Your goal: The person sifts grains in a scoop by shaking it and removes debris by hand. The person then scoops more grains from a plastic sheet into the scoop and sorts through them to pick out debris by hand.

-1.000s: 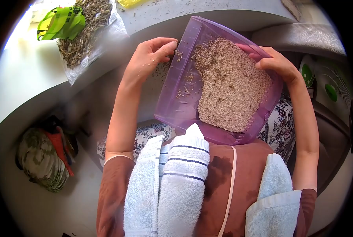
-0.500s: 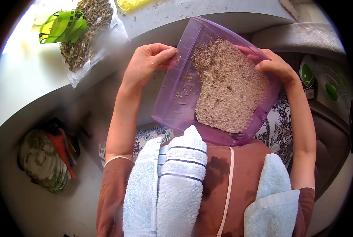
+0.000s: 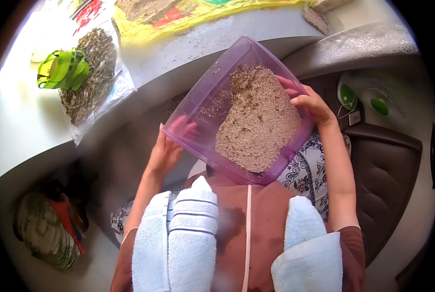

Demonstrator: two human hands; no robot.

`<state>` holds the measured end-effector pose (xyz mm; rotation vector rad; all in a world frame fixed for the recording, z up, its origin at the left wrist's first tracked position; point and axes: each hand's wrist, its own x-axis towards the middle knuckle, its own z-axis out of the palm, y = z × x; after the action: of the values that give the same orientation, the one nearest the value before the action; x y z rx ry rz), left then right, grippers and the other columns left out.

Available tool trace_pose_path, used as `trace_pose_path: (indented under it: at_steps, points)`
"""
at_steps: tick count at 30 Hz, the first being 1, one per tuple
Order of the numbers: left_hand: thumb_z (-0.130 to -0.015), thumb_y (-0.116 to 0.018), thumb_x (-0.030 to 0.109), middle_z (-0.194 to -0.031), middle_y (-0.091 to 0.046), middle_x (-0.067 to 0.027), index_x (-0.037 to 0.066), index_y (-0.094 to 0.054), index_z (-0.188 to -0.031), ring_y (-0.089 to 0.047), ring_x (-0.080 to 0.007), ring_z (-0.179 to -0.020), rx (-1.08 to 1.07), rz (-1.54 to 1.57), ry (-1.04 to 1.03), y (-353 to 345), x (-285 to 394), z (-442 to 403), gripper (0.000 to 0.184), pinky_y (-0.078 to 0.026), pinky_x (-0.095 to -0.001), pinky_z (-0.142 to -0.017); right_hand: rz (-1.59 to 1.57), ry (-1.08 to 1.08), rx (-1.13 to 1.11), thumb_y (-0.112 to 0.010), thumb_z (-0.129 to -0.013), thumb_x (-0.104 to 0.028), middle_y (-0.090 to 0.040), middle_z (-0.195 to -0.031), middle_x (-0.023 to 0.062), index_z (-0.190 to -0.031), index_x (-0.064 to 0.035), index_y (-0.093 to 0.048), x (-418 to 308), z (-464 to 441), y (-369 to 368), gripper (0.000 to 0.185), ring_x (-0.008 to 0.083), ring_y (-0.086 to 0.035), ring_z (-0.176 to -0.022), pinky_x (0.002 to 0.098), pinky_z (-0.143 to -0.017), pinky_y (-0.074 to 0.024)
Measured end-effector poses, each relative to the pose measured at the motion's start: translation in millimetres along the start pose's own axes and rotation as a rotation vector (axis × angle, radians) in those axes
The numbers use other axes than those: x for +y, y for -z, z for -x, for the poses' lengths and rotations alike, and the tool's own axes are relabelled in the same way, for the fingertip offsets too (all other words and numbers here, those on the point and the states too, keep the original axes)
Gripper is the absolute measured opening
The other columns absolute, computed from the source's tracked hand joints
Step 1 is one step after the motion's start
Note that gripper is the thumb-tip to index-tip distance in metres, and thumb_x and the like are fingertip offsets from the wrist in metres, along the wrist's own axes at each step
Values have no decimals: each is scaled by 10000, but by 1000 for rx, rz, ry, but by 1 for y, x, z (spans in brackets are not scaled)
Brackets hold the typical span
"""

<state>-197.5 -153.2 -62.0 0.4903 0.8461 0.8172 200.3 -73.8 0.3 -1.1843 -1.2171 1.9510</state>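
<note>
Both hands hold a translucent purple plastic bin (image 3: 249, 51), tilted in front of my body. Pale grain-like material (image 3: 261, 121) with darker bits through it lies in a heap inside, and loose brown bits cling to the bare plastic on the left. My left hand (image 3: 168, 146) grips the left corner, its fingers showing through the wall from beneath. On the opposite side, my right hand (image 3: 311, 103) clasps the rim, thumb on the near side and fingers behind the plastic.
A curved white table (image 3: 164, 61) runs across the top left. It carries dried brown plant pieces (image 3: 98, 53) on clear plastic, a green bag (image 3: 64, 69), and yellow sheeting (image 3: 142, 31) under tan material. A brown padded seat (image 3: 385, 170) and a fan (image 3: 390, 100) stand at right.
My left hand has gone from a pinch at the bin's upper left side down to its left corner, now gripping it. The bin has turned, and the view has shifted.
</note>
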Motion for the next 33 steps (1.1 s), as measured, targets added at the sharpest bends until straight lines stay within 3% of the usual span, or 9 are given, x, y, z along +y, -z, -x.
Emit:
trace_pose_path:
  at_steps: [1, 4, 9, 14, 18, 22, 25, 29, 33]
  points:
    - [-933, -299, 660, -1426, -417, -159, 165, -322, -1459, -342, -276, -1355, -141, 171, 21, -15, -8, 3, 723, -271, -403, -1111, -17, 13, 46, -607, -717, -195, -553, -1278, 116, -1399, -31, -440, 3, 1, -2, 722, 158, -534, -1079, 275, -1002, -369]
    - [-930, -260, 676, -1357, -461, -161, 171, -258, -1458, -385, -282, -1297, -3, 354, -257, -60, -19, -22, 731, -253, -421, -1111, -90, 104, 182, -582, -734, -136, -521, -1336, 92, -1393, -7, -436, 29, -6, -10, 687, 141, -505, -1115, 272, -1005, -366]
    - [-985, -326, 546, -1211, -515, -156, 206, -314, -1423, -513, -265, -1089, 127, 293, -408, -83, 8, -67, 555, -432, -409, -954, 7, 329, 392, -544, -730, -140, -509, -1320, 141, -1461, -7, -297, 36, 11, -42, 784, 209, -489, -1207, 321, -1055, -336]
    - [-994, -340, 513, -1117, -561, -141, 209, -277, -1458, -550, -261, -1027, 100, 209, -198, -64, 37, -95, 558, -462, -398, -926, -8, 401, 569, -565, -752, -152, -493, -1341, 143, -1468, -31, -295, 52, 3, -67, 775, 209, -492, -1210, 319, -1057, -343]
    - [-988, -368, 511, -1041, -603, -100, 235, -301, -1451, -562, -253, -1004, 245, -123, -426, -92, 24, -96, 544, -476, -404, -908, -312, 251, 443, -571, -769, -123, -468, -1374, 97, -1461, -23, -305, 57, 13, -36, 748, 181, -455, -1237, 301, -1069, -311]
    - [-982, -391, 513, -1027, -609, -100, 186, -364, -1425, -536, -217, -1026, 264, 148, -136, -89, 24, -103, 551, -455, -370, -917, -235, 268, 473, -592, -833, -154, -490, -1346, 77, -1425, -23, -376, 59, 12, -36, 643, 168, -453, -1232, 295, -1050, -324]
    - [-980, -393, 515, -1050, -617, -111, 183, -373, -1418, -551, -225, -993, 377, -69, -241, -107, 11, -109, 550, -449, -369, -929, -379, 164, 501, -601, -854, -177, -482, -1348, 70, -1428, -18, -371, 69, 15, -12, 638, 157, -439, -1236, 283, -1051, -314]
    - [-989, -334, 533, -1074, -610, -120, 183, -339, -1437, -552, -227, -1028, 234, 88, -456, -148, 22, -79, 569, -447, -372, -936, 65, 436, 500, -502, -968, -264, -486, -1343, 61, -1427, -22, -373, 28, 53, -11, 534, 151, -439, -1232, 283, -1044, -323]
    - [-1003, -298, 515, -1109, -584, -131, 179, -245, -1484, -566, -221, -1010, 164, -70, -561, -161, 22, -74, 589, -464, -362, -907, -198, 488, 428, -360, -1017, -361, -395, -1451, 92, -1462, -7, -291, 39, 70, -10, 573, 188, -408, -1302, 309, -1072, -312]
